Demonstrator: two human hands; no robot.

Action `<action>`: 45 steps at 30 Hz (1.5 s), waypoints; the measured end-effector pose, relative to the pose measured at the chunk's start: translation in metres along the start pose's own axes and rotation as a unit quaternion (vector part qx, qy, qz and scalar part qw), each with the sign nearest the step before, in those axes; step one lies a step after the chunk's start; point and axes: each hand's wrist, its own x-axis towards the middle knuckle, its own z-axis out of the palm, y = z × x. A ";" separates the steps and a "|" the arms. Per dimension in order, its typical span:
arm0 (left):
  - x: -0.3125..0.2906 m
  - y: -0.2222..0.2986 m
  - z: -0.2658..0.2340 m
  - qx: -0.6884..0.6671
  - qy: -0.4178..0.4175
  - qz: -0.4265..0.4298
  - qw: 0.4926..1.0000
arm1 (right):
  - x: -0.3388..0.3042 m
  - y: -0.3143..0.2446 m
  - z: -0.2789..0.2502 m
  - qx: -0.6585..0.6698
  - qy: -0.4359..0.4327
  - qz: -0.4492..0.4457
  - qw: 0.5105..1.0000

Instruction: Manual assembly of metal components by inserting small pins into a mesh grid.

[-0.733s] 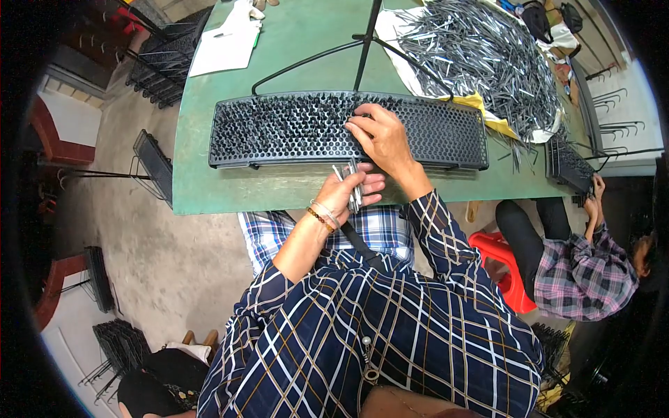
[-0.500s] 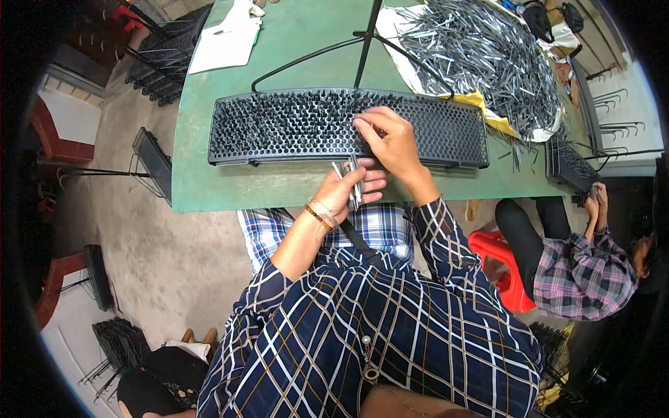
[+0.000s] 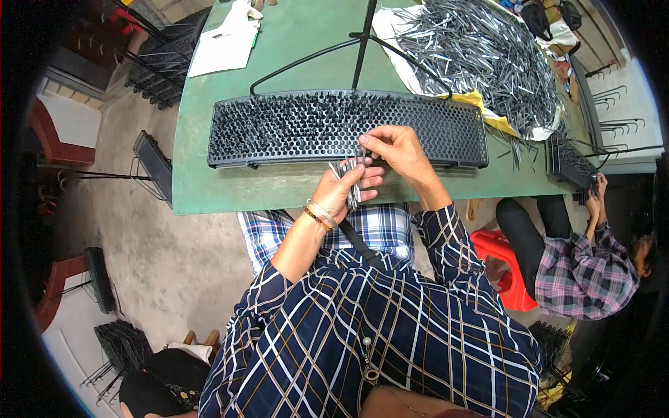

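Gripping metallic strips: left hand. Pinching one, apparently: right hand, by perforated panel. Any left-hand slackening risked spillage.

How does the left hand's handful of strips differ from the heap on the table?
The handful is small, the heap far larger. The handful's strips run roughly one way; the heap's point every way. The left hand holds the handful; the heap lies loose. Both are slim, metallic-looking strips.
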 end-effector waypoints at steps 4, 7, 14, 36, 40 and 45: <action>0.000 -0.001 0.001 0.061 0.018 0.008 0.998 | 0.001 0.000 -0.003 -0.051 -0.005 -0.009 0.999; -0.001 -0.001 0.002 0.082 0.019 0.005 0.996 | 0.000 -0.003 -0.005 -0.058 -0.060 0.018 0.996; 0.001 -0.005 0.006 0.077 0.017 -0.009 0.997 | -0.002 -0.001 -0.010 -0.050 -0.070 0.000 0.996; 0.004 -0.010 0.000 0.035 0.089 -0.052 0.994 | 0.037 0.014 -0.006 -0.190 0.233 -0.193 0.934; 0.004 -0.010 0.001 0.046 0.088 -0.056 0.994 | 0.033 0.012 0.001 -0.225 0.236 -0.236 0.915; 0.003 -0.011 0.001 0.050 0.088 -0.061 0.993 | 0.033 0.011 0.005 -0.307 0.185 -0.332 0.872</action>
